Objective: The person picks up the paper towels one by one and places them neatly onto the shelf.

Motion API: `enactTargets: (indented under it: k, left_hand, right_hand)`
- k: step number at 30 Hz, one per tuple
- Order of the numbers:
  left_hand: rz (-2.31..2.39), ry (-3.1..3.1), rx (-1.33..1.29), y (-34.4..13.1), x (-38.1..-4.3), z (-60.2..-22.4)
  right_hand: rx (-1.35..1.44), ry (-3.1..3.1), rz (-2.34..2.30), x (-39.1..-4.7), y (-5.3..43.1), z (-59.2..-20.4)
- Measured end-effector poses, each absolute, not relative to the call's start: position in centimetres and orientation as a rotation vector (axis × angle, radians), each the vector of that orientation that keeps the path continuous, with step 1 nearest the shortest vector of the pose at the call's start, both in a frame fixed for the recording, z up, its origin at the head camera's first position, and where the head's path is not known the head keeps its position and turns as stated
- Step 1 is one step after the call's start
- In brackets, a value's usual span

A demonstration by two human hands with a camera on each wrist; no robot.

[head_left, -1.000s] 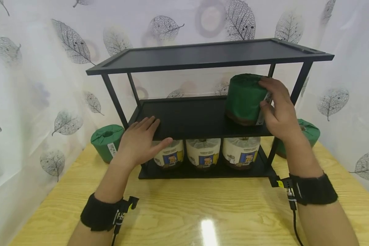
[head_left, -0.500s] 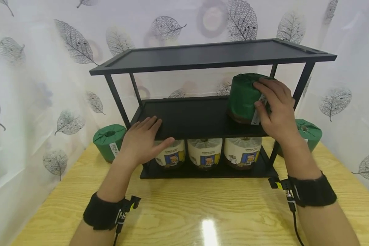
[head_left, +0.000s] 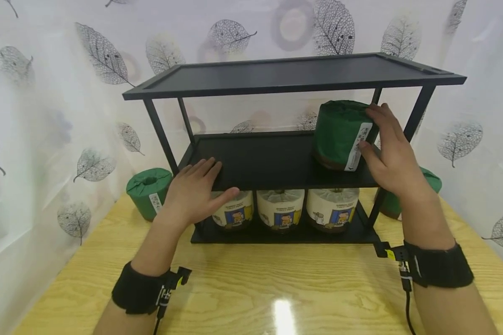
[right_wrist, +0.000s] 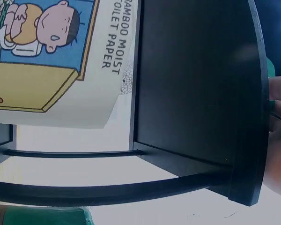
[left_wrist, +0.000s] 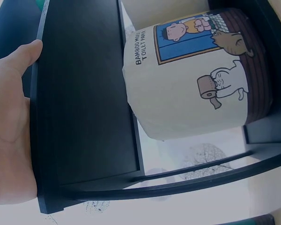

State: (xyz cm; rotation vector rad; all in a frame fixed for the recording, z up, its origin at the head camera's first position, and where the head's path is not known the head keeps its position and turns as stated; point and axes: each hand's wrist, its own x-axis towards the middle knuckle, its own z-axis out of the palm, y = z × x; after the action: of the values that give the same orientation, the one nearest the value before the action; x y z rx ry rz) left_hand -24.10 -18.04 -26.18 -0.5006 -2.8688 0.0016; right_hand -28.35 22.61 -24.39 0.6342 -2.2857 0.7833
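Green roll (head_left: 339, 135) against the loosely spread right hand (head_left: 390, 151), on its left; left hand (head_left: 194, 193) spread on the shelf (head_left: 264, 160).

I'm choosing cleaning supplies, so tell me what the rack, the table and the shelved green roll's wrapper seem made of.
Black rack: painted metal or wood, I can't tell which; smooth, low sheen.
Table: wood or wood-look laminate; pale grain lines, glossy, with a bright reflection.
Green roll's wrapper: thin paper or perhaps plastic film; creased at the top, fairly matte sides.
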Motion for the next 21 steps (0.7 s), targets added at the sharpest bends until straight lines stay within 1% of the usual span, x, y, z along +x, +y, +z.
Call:
enactTargets:
  k: [11,21]
  left_hand:
    - [0.004,-2.878,-0.493,-18.13,-23.95,-26.17]
    - [0.014,-2.874,-0.492,-18.05,-23.97,-26.19]
  right_hand:
    - [0.616,-2.274,0.759,-28.30,22.29,-24.43]
    - [0.659,-2.189,0.637,-28.32,22.00,-24.58]
